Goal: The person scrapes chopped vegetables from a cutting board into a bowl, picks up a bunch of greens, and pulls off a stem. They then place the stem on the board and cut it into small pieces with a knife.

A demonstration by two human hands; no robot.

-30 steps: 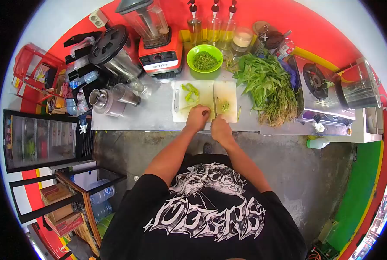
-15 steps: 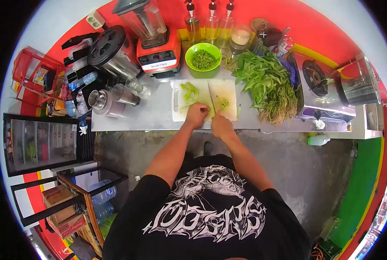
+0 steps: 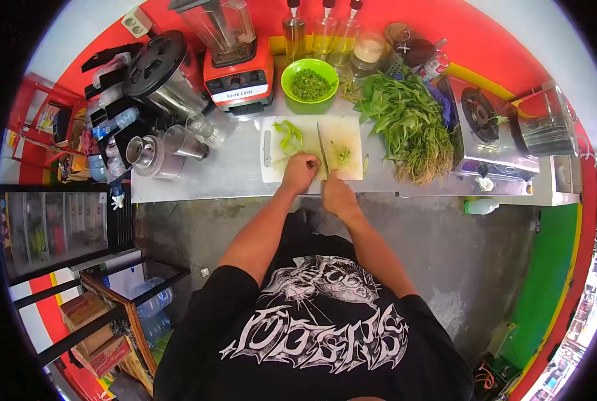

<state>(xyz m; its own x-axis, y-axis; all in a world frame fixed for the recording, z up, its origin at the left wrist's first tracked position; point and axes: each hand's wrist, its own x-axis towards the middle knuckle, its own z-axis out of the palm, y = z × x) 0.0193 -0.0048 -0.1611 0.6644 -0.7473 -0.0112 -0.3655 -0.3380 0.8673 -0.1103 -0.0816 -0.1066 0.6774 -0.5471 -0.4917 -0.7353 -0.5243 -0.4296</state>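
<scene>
On the white cutting board (image 3: 276, 172), my right hand (image 3: 339, 196) grips the handle of a knife (image 3: 322, 144), whose blade points away from me. My left hand (image 3: 301, 172) is just left of the blade, fingers curled in; whatever lies in them is too small to make out. Pale green vegetable strips (image 3: 288, 136) lie at the board's upper left. Finely chopped green pieces (image 3: 342, 156) are right of the blade. Behind the board stands a lime-green bowl (image 3: 310, 103) holding chopped greens (image 3: 310, 85).
A leafy bunch of greens (image 3: 402, 120) with roots lies right of the board, beside a gas stove (image 3: 489, 130). A red blender (image 3: 238, 79) and metal cups (image 3: 186, 142) stand to the left. Oil bottles (image 3: 294, 37) line the back wall.
The whole view has shifted slightly, so the counter appears a little further up and left. Both hands and the knife stay at nearly the same place on the board.
</scene>
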